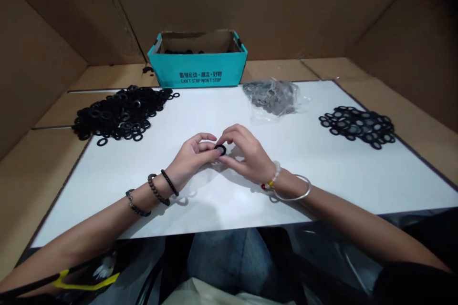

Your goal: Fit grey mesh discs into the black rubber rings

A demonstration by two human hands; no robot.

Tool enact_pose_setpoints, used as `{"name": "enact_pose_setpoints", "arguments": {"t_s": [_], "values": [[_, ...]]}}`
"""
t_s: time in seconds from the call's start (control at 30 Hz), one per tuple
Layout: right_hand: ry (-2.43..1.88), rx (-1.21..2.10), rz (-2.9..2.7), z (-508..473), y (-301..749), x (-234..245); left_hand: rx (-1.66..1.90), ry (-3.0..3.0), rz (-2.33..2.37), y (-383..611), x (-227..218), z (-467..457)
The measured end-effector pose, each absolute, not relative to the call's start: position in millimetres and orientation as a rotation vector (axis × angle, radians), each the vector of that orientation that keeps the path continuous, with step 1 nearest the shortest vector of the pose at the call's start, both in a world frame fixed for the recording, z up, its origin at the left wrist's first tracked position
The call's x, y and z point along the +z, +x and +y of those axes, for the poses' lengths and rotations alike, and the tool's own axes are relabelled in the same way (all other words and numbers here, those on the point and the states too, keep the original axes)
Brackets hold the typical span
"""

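1. Landmark: the teal box [200,70] stands upright and open-topped at the far edge of the white bench [286,162]. All places below are given from it.
2. Workpiece: a small black ring [224,151] is held above the bench, on the person's side of the teal box and roughly in line with its right half.
3. Left hand [191,155]: closed on the ring, the thumb lying over it.
4. Right hand [250,152]: curved around the ring's other side, fingertips at the rim. Whether they grip or merely touch cannot be told. The two hands meet at the ring.
5. Supplies: a heap of black rings [119,112] lies left of the teal box and nearer the person; a clear bag of grey discs [274,96] lies just to its right; a group of grey-centred rings [358,126] lies farther right.
6. Technique: the step appears to be fine fingertip handling. It is probably best done with the left hand steady, light pressure spread evenly around the rim, and the thumb kept from hiding the ring's centre, so that its seating stays visible.
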State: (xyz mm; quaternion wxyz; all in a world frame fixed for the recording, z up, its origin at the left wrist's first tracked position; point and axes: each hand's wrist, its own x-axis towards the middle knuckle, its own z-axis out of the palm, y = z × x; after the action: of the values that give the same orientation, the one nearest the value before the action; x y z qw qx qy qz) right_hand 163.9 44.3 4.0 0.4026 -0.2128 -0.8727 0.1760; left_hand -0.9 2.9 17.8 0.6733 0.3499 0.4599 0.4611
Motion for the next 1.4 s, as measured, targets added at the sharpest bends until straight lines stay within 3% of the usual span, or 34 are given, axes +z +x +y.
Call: {"name": "enact_pose_setpoints", "arguments": {"t_s": [1.2, 1.3, 1.4], "values": [[-0.638, -0.027, -2.340, 44.0, 160.8, -0.9, 1.200, 0.923, 1.194, 7.9, 1.2, 5.8], [-0.787, -0.150, -2.362, 58.1, 171.0, 9.2, 1.280, 0.982, 1.286, -0.9, -0.4, 15.2], [-1.257, -0.158, -2.331, 87.0, 202.9, 24.2, 1.398, 1.071, 1.464, -27.5, 6.7, 34.3]]}}
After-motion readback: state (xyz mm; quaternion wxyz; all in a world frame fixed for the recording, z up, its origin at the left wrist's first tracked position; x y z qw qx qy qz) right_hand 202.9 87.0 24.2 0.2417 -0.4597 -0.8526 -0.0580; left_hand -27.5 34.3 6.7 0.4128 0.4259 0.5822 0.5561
